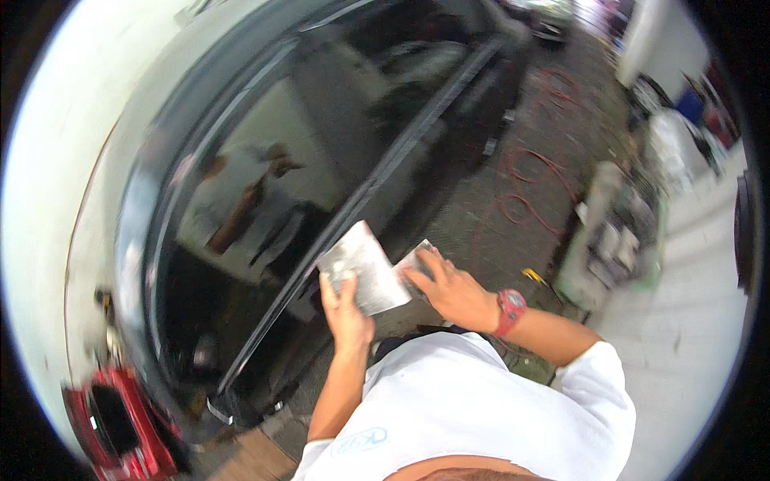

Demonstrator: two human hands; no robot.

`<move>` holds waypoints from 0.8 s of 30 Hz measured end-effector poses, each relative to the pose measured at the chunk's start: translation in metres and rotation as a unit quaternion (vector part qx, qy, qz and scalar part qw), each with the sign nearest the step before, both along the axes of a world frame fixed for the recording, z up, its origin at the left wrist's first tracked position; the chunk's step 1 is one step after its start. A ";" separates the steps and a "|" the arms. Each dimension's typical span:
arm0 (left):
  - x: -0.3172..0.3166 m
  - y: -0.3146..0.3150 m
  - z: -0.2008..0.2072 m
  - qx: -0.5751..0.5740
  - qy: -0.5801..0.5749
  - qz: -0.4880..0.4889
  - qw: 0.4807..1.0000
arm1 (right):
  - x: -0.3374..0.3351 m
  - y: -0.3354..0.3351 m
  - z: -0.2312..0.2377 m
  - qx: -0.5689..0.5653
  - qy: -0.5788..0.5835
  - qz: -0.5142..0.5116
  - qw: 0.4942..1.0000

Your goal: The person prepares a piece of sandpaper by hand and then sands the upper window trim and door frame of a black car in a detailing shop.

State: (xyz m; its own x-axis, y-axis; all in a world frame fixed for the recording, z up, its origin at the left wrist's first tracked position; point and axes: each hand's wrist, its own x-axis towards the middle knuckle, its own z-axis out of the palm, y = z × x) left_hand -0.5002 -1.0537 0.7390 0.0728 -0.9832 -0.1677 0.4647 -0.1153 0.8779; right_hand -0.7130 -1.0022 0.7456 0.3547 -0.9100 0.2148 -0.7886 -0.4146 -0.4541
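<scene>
- A flat, roughly square grey sheet, matt and mottled like abrasive paper, is held in front of the person's chest, just beside the dark car body.
- The left hand is closed on the sheet's lower left corner, with the thumb laid over the face and the fingers curled behind.
- The right hand is pressed flat against the sheet's right side; a second, smaller grey piece is seen under its fingertips. Whether that piece is pinched or merely covered cannot be told.
- A red, chunky wristwatch is worn on the right wrist.
- A white short-sleeved shirt of soft fabric is worn by the person.
- The glossy black car panel is curved and mirror-like; blurred reflections are carried on it, and a long straight trim line runs across it.
- A red tail light of shiny plastic is noted at the lower left.
- A thin red hose is coiled in loose loops on the rough, dark gravelled ground.
- A small yellow-handled tool lies on the ground near the right wrist.
- A cluttered pale cart stands well apart at the right, blurred.
</scene>
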 end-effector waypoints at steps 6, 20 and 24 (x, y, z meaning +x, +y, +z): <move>-0.092 -0.012 0.004 0.046 -0.033 -0.197 0.979 | -0.078 0.028 0.023 0.107 -0.355 -0.103 0.923; -0.340 -0.120 -0.028 0.073 -0.004 -0.442 0.894 | -0.334 0.032 -0.037 0.084 -0.628 -0.343 0.693; -0.413 -0.154 -0.062 0.137 0.013 -0.621 0.771 | -0.409 0.009 -0.067 0.086 -0.723 -0.307 0.614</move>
State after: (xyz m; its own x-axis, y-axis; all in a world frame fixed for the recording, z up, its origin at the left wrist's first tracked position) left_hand -0.9131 -1.2072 0.6765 -0.9041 -0.2182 -0.3675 -0.1373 -0.6660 0.7332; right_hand -1.1218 -0.9930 0.6789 -0.5139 -0.8304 -0.2153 0.5050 -0.0900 -0.8584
